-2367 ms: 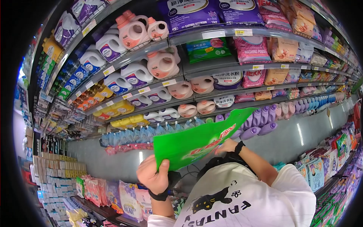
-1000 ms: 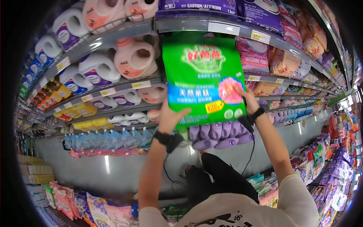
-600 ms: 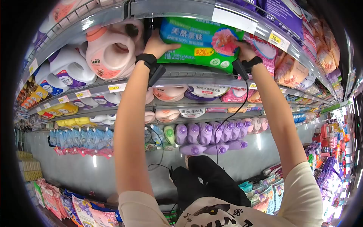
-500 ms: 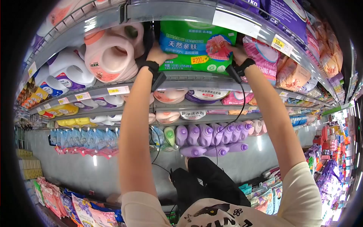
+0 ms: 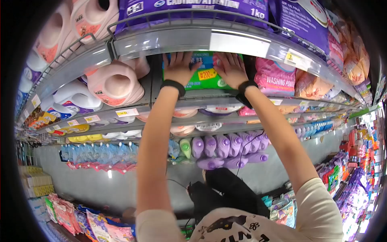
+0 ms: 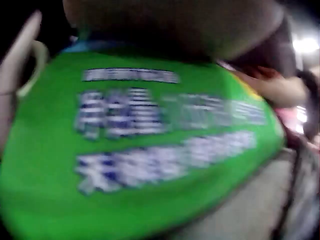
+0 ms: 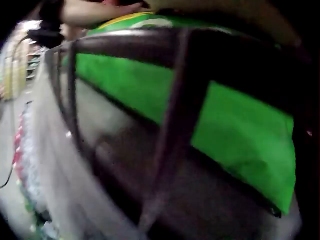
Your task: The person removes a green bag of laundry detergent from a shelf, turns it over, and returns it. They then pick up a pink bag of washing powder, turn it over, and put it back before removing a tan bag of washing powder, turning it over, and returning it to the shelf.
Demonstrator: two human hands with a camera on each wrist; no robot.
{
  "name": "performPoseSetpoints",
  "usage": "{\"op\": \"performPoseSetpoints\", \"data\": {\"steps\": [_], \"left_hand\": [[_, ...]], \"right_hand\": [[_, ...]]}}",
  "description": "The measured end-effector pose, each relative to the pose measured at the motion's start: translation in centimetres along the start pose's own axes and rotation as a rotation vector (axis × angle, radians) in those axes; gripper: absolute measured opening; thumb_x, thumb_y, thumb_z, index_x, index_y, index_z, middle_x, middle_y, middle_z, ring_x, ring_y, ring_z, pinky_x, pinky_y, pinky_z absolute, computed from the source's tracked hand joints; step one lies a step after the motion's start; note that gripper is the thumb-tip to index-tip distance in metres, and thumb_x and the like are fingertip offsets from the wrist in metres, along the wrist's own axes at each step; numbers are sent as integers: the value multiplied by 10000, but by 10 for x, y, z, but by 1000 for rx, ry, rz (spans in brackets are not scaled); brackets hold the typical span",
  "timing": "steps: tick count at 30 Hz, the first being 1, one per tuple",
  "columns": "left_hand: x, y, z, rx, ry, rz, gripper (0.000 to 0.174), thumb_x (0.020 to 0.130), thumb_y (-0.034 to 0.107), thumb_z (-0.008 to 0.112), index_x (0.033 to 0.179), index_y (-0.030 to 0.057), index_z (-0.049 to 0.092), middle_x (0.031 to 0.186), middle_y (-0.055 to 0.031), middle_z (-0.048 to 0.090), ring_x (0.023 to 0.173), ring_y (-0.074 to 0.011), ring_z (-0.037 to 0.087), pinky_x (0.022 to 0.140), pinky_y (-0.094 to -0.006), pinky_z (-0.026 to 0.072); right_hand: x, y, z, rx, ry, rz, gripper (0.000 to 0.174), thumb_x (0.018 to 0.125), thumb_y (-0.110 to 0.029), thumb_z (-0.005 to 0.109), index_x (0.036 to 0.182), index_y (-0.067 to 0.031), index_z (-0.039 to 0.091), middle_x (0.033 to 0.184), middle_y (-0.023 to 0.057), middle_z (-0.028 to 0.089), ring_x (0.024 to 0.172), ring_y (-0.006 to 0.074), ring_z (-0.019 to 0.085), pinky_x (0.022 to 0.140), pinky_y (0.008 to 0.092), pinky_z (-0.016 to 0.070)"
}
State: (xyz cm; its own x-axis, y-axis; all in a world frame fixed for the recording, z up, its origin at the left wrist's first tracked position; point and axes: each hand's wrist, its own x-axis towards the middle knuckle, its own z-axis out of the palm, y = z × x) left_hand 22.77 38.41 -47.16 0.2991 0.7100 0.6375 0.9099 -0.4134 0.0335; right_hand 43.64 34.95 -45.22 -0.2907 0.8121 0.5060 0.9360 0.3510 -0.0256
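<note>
A green bag of washing powder (image 5: 206, 83) lies on a middle shelf in the head view, partly under the shelf above. My left hand (image 5: 179, 69) rests on its left part, with fingers spread and pointing into the shelf. On the right part, my right hand (image 5: 231, 71) presses with straight, spread fingers. A yellow "200" label shows between the hands. In the left wrist view the bag (image 6: 125, 200) fills most of the picture, blurred. Through the bars of a wire rail, the right wrist view shows the bag's lower front (image 7: 240, 140).
Pink detergent jugs (image 5: 115, 82) stand left of the bag, and pink washing powder bags (image 5: 276, 76) to its right. Above, a shelf edge with a wire rail (image 5: 189, 16) fronts purple bags (image 5: 193, 6). Purple bottles (image 5: 221, 145) line the lower level.
The bag was turned face-on, carried to the shelf and moved deeper in. My hands went from holding its sides to lying flat on its front. The head view has shifted.
</note>
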Motion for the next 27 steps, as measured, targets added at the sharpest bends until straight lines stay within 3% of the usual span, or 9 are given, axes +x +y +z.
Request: {"op": "performPoseSetpoints", "data": {"steps": [2, 4, 6, 8, 12, 16, 20, 24, 27], "left_hand": [[12, 9, -3, 61, -314, -141, 656, 836, 621, 331, 1314, 175, 385, 1356, -92, 382, 1262, -288, 330, 1031, -551, 147], [16, 5, 6, -14, -419, -158, 748, 818, 682, 249, 1369, 178, 297, 1409, -87, 312, 1301, -271, 280, 1053, -512, 147], [25, 6, -9, -108, -470, -124, 738, 827, 664, 246, 1384, 180, 266, 1438, -79, 254, 1326, -267, 228, 1070, -478, 139], [25, -1, 8, -102, -573, -120, 719, 835, 639, 253, 1394, 186, 238, 1460, -70, 195, 1342, -281, 171, 1084, -448, 124], [23, -6, 17, -31, -566, -64, 679, 849, 603, 265, 1391, 194, 247, 1457, -63, 205, 1340, -287, 172, 1082, -439, 149], [14, 19, -7, -58, -570, -220, 630, 878, 562, 245, 1390, 195, 250, 1451, -61, 226, 1336, -276, 200, 1063, -495, 158], [20, 29, -24, -34, -568, -220, 631, 873, 563, 281, 1359, 162, 316, 1395, -123, 326, 1255, -324, 349, 1003, -515, 273], [17, 7, 11, -84, -370, -70, 643, 842, 556, 395, 1277, 82, 426, 1316, -200, 402, 1198, -378, 389, 993, -463, 317], [25, -1, 13, -192, -460, -152, 707, 788, 596, 460, 1288, 97, 417, 1337, -170, 392, 1240, -330, 352, 1022, -436, 281]], "right_hand": [[6, -1, 0, 33, 105, 33, 288, 818, -404, 512, 990, -191, 600, 969, 87, 598, 931, 260, 560, 818, 429, 396], [16, 1, -16, 103, -388, 182, 367, 837, -430, 460, 1059, -166, 583, 1057, 109, 589, 937, 284, 574, 840, 410, 429], [11, -1, 0, -6, -199, 220, 402, 848, -442, 430, 1113, -175, 571, 1121, 98, 576, 1013, 275, 556, 873, 390, 423], [15, -14, -26, 125, -446, 374, 558, 868, -499, 343, 1322, -178, 378, 1372, 118, 361, 1261, 297, 335, 1055, 421, 221], [1, -14, -53, 130, -608, 300, 574, 849, -466, 405, 1296, -106, 388, 1335, 159, 389, 1237, 324, 351, 1027, 439, 268], [-84, -22, -93, 554, -125, 198, 416, 831, -226, 527, 1208, -61, 460, 1203, 178, 496, 1126, 334, 451, 947, 423, 345], [-264, -14, -120, 632, -218, 202, 386, 838, -98, 498, 1223, -97, 466, 1087, 138, 565, 961, 316, 538, 835, 393, 418], [-521, -8, -118, 431, -718, 640, 363, 808, -203, 474, 1146, -79, 521, 1014, 191, 595, 922, 354, 568, 805, 440, 445], [-712, 7, -101, 291, -1462, 995, 269, 773, -250, 484, 916, -83, 638, 941, 154, 628, 855, 305, 596, 790, 401, 457]]}}
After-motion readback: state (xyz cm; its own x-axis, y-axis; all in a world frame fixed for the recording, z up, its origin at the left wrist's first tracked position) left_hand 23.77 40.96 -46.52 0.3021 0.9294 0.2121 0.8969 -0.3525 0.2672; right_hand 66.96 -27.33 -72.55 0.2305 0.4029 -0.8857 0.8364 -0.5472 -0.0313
